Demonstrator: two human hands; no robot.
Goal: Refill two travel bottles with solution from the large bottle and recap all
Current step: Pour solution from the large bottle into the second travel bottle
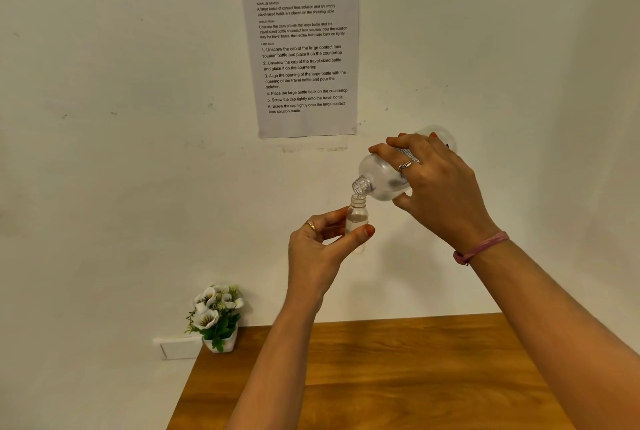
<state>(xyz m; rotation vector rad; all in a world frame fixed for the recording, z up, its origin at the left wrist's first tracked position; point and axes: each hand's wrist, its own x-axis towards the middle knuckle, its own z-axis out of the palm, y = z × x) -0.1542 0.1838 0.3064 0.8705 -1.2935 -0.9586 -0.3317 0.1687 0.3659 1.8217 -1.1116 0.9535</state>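
Note:
My left hand (320, 249) pinches a small clear travel bottle (357, 218) upright in the air, thumb in front and fingers behind; its cap is off and some liquid shows inside. My right hand (433, 183) grips the large frosted bottle (381, 176) from above, tilted mouth-down to the left. The large bottle's open threaded neck sits just above the small bottle's mouth, almost touching. No caps and no second travel bottle are in view.
A wooden table (398, 377) lies below both arms. A small white pot of artificial flowers (216, 318) stands at its back left corner, next to a wall socket plate (178, 348). A printed task sheet (301, 48) hangs on the white wall.

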